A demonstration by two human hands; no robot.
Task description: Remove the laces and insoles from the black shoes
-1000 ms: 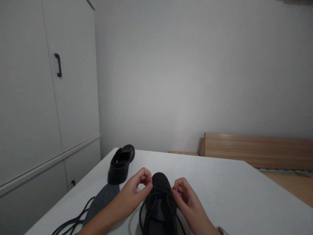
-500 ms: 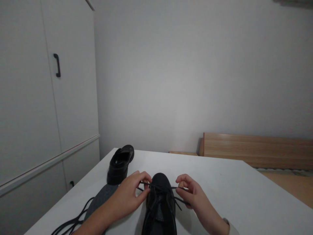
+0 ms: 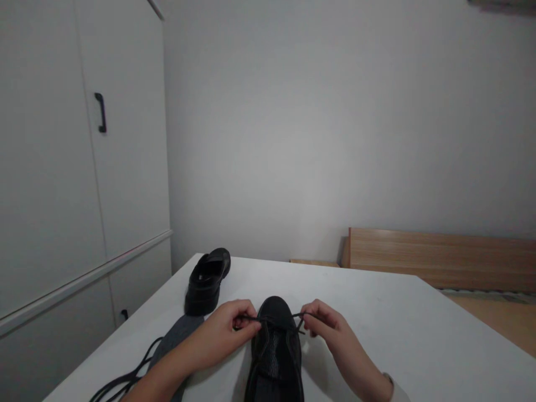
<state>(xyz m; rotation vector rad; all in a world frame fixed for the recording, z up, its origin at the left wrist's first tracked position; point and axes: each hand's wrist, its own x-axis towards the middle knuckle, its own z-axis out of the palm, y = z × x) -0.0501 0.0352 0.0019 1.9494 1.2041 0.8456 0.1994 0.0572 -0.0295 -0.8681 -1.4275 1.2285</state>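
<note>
A black shoe (image 3: 275, 349) lies on the white table in front of me, its toe pointing away. Dark shoelace (image 3: 268, 320) crosses the shoe near its toe end and stretches out to both sides. On the left, my left hand (image 3: 234, 329) pinches one part of the lace between thumb and fingers, close to the shoe's edge. My right hand (image 3: 326, 324) pinches the lace on the other side, a short loose end showing beside its fingertips. Below my left forearm lies a grey insole-shaped piece (image 3: 178, 329), partly hidden by the arm.
Another black shoe (image 3: 207, 282) sits at the table's far left. A bundle of dark laces (image 3: 125, 379) lies near the left edge of the white table (image 3: 377, 329). A white cupboard (image 3: 125, 167) stands to the left, a wooden headboard (image 3: 419, 251) behind at right.
Both hands have closed more tightly on the lace. The loose lace that hung from my right hand across the shoe's right side has shifted up towards its fingertips.
</note>
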